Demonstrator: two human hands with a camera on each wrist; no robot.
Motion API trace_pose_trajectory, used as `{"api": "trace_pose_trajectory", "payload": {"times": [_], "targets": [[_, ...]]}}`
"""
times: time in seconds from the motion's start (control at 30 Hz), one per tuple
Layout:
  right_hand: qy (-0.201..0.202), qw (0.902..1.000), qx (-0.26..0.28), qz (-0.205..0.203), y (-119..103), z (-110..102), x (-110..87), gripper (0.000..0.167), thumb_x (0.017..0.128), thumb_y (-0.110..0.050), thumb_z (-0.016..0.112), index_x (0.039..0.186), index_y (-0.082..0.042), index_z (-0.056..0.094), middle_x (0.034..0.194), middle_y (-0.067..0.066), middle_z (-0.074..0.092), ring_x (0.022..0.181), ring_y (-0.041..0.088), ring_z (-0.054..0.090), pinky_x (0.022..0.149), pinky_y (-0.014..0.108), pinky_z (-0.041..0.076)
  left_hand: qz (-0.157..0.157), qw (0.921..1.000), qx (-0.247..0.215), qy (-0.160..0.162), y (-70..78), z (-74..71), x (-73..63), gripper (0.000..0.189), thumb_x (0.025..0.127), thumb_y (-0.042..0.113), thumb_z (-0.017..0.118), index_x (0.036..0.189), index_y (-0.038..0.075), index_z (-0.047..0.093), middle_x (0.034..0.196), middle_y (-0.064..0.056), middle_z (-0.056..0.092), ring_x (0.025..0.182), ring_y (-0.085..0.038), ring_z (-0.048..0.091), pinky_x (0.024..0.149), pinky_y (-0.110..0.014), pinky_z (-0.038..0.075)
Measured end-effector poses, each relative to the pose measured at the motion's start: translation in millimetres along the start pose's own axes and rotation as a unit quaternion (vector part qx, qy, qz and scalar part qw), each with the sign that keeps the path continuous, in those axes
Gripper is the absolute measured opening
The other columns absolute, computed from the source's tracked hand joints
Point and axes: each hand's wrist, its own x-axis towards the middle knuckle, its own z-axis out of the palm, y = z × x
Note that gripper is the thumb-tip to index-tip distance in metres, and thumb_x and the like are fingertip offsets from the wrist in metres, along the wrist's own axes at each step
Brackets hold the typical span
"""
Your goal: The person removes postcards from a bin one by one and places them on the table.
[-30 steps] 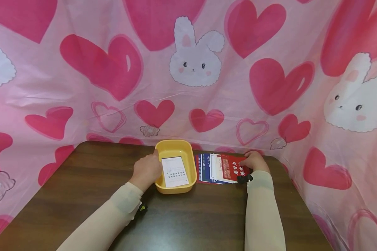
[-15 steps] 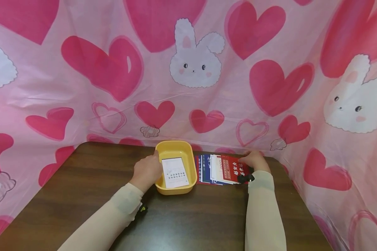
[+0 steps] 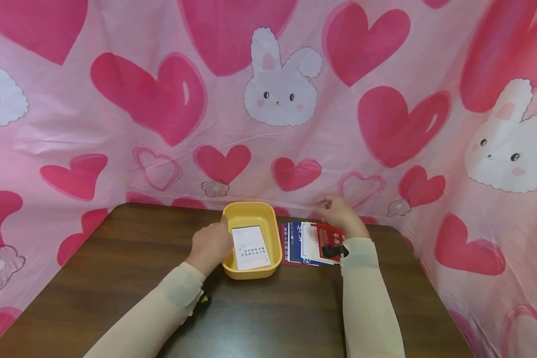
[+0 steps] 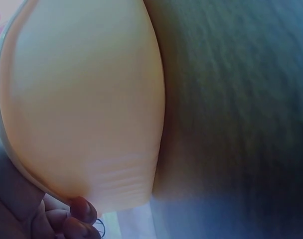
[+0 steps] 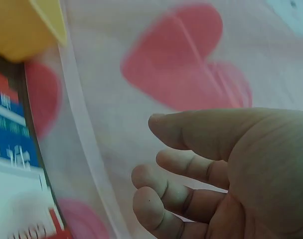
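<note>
A yellow plastic basin (image 3: 275, 248) stands toward the back of the table, with a white printed card (image 3: 251, 248) lying in it. My left hand (image 3: 212, 243) grips the basin's left rim. In the left wrist view the basin's outer wall (image 4: 86, 99) takes up much of the picture, and the fingertips (image 4: 81, 209) curl at its edge. Right of the basin lies an overlapping row of red, blue and white cards (image 3: 311, 241). Over that row's far edge hovers my right hand (image 3: 340, 215). Its fingers are loosely bent, apart from the thumb, and hold nothing in the right wrist view.
The dark brown wooden table (image 3: 268, 318) stretches out in front and to both sides. A pink cloth (image 3: 277, 144) with hearts and rabbits hangs close behind the table's back edge and along the sides.
My right hand has lifted off the right end of the card row and moved left and back. The left hand stays at the basin's rim, and the basin with its card stays put.
</note>
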Motion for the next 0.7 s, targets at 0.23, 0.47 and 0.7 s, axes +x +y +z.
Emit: {"api": "trace_pose_trajectory", "payload": {"times": [0.23, 0.47, 0.7], "targets": [[-0.013, 0.9989, -0.022, -0.039, -32, 16, 0.6, 0.046, 0.107, -0.036, 0.077, 0.144, -0.01, 0.072, 0.125, 0.017, 0.078, 0.104, 0.031, 0.074, 0.093, 0.043, 0.067, 0.003, 1.0, -0.003, 0.002, -2.0, -1.3, 0.4, 0.069, 0.111, 0.032, 0.064, 0.17, 0.001, 0.045, 0.114, -0.017, 0.076, 0.084, -0.032, 0.066, 0.075, -0.046, 0.065], [-0.053, 0.9967, 0.004, -0.061, -61, 38, -2.5, 0.053, 0.103, -0.037, 0.082, 0.146, -0.008, 0.071, 0.118, 0.013, 0.078, 0.108, 0.036, 0.075, 0.097, 0.047, 0.069, 0.007, 1.0, -0.003, 0.005, -2.4, 0.4, 1.3, 0.066, 0.111, 0.03, 0.061, 0.169, 0.001, 0.047, 0.112, -0.016, 0.076, 0.083, -0.031, 0.066, 0.073, -0.045, 0.064], [-0.088, 0.9933, 0.022, -0.071, -89, 61, -0.8, 0.048, 0.102, -0.031, 0.083, 0.141, -0.006, 0.074, 0.106, 0.01, 0.077, 0.101, 0.035, 0.076, 0.093, 0.047, 0.068, 0.008, 0.9999, 0.005, 0.008, -2.7, 0.2, 2.5, 0.063, 0.111, 0.029, 0.059, 0.167, 0.001, 0.05, 0.111, -0.015, 0.076, 0.084, -0.032, 0.066, 0.076, -0.047, 0.065]]}}
